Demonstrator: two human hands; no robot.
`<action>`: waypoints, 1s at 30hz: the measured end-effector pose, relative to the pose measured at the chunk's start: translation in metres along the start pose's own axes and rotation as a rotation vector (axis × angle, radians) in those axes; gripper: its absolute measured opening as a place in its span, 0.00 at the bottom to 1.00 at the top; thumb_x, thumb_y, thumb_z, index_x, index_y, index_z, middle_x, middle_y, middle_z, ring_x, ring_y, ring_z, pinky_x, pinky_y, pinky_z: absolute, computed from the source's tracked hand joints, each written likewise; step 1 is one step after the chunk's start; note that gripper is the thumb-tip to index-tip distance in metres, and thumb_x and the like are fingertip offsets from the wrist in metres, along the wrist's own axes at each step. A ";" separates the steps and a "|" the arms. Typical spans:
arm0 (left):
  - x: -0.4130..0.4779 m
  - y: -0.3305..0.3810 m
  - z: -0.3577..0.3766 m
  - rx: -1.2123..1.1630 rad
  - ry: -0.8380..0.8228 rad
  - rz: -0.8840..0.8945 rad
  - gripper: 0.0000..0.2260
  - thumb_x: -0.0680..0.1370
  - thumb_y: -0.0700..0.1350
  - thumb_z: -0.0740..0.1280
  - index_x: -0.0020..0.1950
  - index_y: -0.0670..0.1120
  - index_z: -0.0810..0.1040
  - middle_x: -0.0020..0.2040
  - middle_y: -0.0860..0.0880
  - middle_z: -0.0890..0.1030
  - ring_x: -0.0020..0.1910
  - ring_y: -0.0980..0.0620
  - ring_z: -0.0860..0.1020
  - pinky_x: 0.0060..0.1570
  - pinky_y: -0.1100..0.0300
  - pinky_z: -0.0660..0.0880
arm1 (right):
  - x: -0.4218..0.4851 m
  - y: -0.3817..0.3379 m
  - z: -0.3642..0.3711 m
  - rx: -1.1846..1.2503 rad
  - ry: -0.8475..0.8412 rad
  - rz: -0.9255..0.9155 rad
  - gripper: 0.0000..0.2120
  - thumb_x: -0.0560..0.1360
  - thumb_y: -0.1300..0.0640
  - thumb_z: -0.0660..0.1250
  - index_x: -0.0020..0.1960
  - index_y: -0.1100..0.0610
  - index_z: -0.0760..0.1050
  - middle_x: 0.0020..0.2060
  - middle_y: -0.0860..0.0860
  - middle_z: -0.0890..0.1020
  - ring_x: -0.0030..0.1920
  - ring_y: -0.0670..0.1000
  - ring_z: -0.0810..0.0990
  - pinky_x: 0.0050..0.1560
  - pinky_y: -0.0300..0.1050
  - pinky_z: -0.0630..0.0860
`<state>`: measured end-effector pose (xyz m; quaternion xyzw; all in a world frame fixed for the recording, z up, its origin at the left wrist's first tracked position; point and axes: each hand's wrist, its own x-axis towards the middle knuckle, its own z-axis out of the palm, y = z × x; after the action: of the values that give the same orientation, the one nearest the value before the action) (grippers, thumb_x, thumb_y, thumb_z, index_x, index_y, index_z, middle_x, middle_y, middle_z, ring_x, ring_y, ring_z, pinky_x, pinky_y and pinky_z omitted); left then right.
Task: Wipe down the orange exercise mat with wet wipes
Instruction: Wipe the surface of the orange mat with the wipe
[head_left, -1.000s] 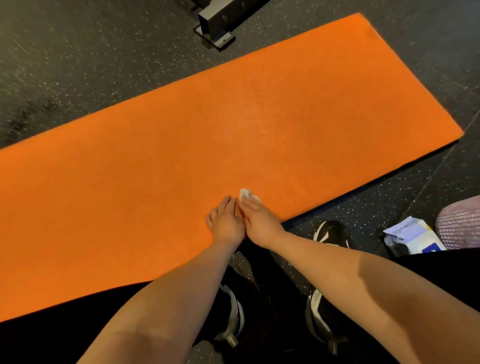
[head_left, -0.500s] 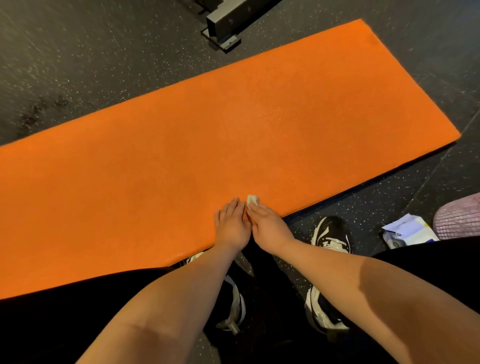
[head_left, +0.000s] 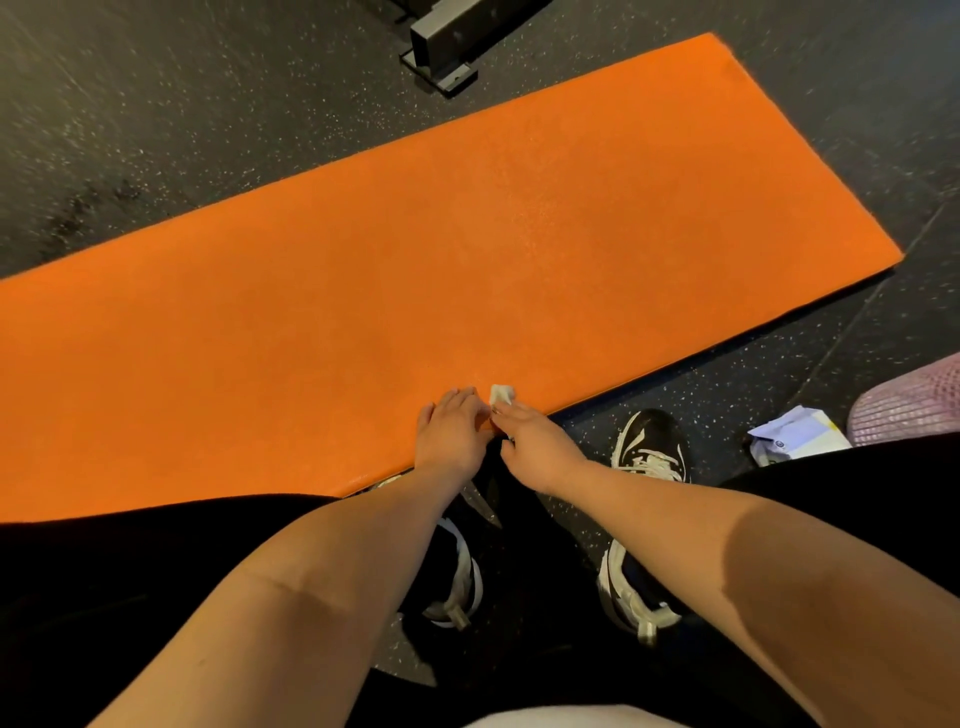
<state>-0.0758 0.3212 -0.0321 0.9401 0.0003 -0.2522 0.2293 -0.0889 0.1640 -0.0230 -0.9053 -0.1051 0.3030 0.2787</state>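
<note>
So the long flat orange foam exercise mat (head_left: 311, 312) is spread across the speckled black rubber floor (head_left: 156, 130). The left hand (head_left: 452, 431) lies flat on the mat's near edge, fingers straight, gripping nothing. Touching it, the right hand (head_left: 540, 441) pinches a small crumpled white wet wipe (head_left: 502, 395) against the mat. A white wipes packet (head_left: 795, 434) sits farther right.

Floor (head_left: 182, 130): dark rubber surface, flecked throughout with pale speckles, showing a soft grey sheen far beyond and left of the fingers (head_left: 457, 400). A straight seam (head_left: 883, 283) runs diagonally, well to the right of the fingers. Far beyond them, a black metal beam (head_left: 457, 31) rests on the floor, ending in a flat foot plate (head_left: 441, 75). A pink mesh-textured object (head_left: 909, 400) sits far right, partly cut off.
</note>
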 end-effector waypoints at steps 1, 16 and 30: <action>0.000 0.001 -0.001 0.001 0.010 -0.006 0.12 0.82 0.50 0.65 0.65 0.55 0.75 0.81 0.53 0.60 0.81 0.52 0.53 0.78 0.48 0.48 | 0.002 0.006 -0.005 -0.007 -0.007 0.019 0.27 0.82 0.61 0.58 0.80 0.56 0.61 0.81 0.50 0.58 0.81 0.51 0.52 0.79 0.49 0.56; -0.007 0.019 -0.007 -0.144 0.117 -0.145 0.05 0.78 0.44 0.68 0.45 0.53 0.77 0.69 0.53 0.75 0.68 0.52 0.72 0.73 0.49 0.60 | 0.002 0.005 -0.034 -0.037 0.097 0.167 0.20 0.84 0.54 0.57 0.74 0.60 0.70 0.77 0.56 0.67 0.77 0.57 0.61 0.74 0.54 0.64; -0.019 0.030 -0.010 -0.177 0.164 -0.164 0.07 0.80 0.41 0.64 0.44 0.50 0.78 0.61 0.53 0.73 0.53 0.51 0.76 0.62 0.50 0.70 | 0.005 -0.009 -0.039 -0.056 0.215 0.221 0.14 0.81 0.56 0.56 0.56 0.58 0.80 0.59 0.53 0.77 0.62 0.57 0.71 0.60 0.55 0.75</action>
<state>-0.0844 0.3010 -0.0030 0.9305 0.1182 -0.1912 0.2892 -0.0619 0.1557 0.0054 -0.9459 0.0172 0.2301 0.2281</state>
